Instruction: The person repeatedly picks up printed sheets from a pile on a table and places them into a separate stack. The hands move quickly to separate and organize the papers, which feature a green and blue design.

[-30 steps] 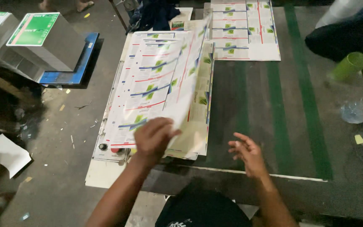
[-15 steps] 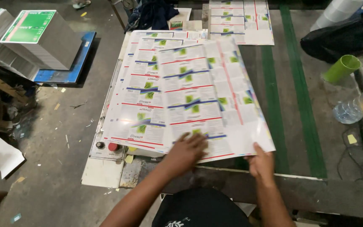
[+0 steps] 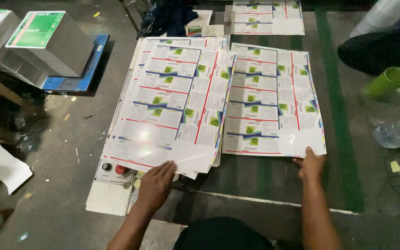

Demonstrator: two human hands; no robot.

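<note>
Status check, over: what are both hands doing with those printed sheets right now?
Left hand flat on near edge of glossy printed sheet stack. Right hand grips near corner of single printed sheet lying alongside. Nothing in the way.

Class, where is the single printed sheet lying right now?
The single printed sheet lies flat on the table, right of the sheet stack, with the right hand at its near right corner.

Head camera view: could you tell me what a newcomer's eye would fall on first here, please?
First come the glossy printed sheets: a fanned stack at the table's left edge and a single sheet flat beside it on the right. The left hand rests on the stack's near edge, while the right hand touches the single sheet's near right corner. Farther off, a green cup lies at the right, and green-topped grey stacks stand at upper left.
</note>
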